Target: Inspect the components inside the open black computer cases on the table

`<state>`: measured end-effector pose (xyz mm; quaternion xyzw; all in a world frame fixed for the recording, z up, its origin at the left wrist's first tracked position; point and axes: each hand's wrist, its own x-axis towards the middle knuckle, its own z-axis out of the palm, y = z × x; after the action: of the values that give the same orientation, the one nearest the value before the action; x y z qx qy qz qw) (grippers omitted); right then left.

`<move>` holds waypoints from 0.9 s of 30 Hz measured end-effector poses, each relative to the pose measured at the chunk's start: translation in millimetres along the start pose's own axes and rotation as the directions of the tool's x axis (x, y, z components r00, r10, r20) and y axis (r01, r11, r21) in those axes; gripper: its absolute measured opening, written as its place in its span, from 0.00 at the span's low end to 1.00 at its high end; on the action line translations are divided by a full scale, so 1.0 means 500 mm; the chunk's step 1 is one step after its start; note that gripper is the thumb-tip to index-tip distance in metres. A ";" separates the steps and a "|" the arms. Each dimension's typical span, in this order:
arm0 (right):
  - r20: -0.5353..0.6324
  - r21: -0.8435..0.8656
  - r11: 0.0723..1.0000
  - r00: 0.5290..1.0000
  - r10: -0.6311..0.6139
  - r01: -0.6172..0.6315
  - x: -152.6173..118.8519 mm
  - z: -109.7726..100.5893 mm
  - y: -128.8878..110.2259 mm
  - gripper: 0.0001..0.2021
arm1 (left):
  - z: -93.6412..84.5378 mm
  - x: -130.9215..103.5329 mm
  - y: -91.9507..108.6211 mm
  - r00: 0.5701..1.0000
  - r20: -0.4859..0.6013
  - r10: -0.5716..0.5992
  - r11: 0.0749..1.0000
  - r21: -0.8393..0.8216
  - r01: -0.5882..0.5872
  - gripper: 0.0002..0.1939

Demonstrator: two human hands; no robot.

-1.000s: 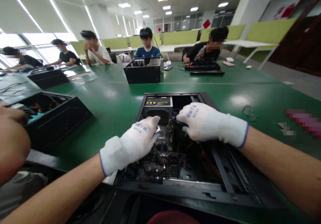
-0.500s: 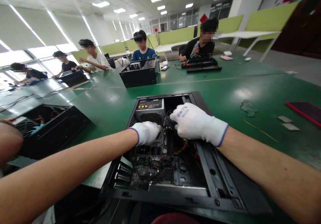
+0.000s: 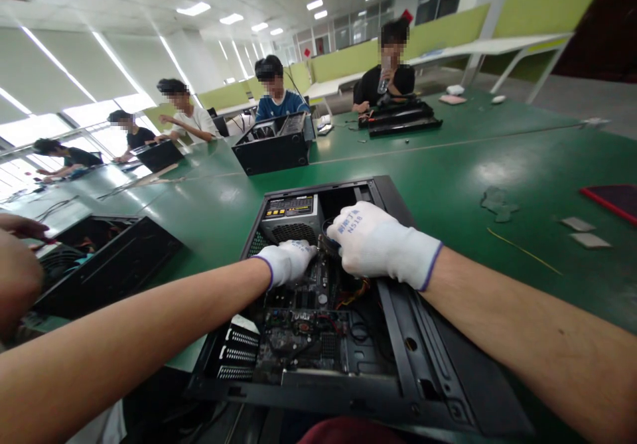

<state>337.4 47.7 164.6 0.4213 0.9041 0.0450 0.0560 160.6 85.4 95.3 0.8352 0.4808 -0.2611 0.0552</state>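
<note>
An open black computer case (image 3: 450,338) lies on its side before me. Inside it are a motherboard (image 3: 286,358) and a grey power supply (image 3: 293,210) with a yellow-marked label. My left hand (image 3: 290,261), in a white glove, rests over the upper part of the board, its fingers closed; whatever sits between the fingertips is hidden. Close by on the right is my gloved right hand (image 3: 371,239), curled next to the power supply around a dark cable (image 3: 327,230), partly covered by the fingers. Loose coloured wires (image 3: 359,293) run below it.
Another open case (image 3: 117,268) stands at left, with a neighbour's hand (image 3: 22,228) above it. Across the green table (image 3: 448,165), a person sits behind a black case (image 3: 271,155). At right lie a yellow strip (image 3: 522,250) and small grey pieces (image 3: 590,239).
The view has shifted slightly, and the case sits a little further left. Both hands stay at nearly the same spot in it. A person opposite has brought a bottle to the mouth.
</note>
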 end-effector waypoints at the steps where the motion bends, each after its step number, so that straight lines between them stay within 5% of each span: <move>1: -0.001 -0.002 1.000 1.000 0.000 0.000 0.000 0.000 0.000 0.11 | 0.002 0.003 -0.001 1.000 -0.003 0.001 1.000 -0.008 -0.001 0.23; 27: 0.040 -0.050 0.999 0.999 -0.003 0.005 0.003 0.005 -0.003 0.12 | -0.009 0.011 0.006 0.999 0.046 0.025 0.999 -0.038 -0.023 0.23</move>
<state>335.6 48.2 162.0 0.4186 0.9022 0.0591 0.0849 167.1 89.6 96.1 0.8334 0.4742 -0.2708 0.0850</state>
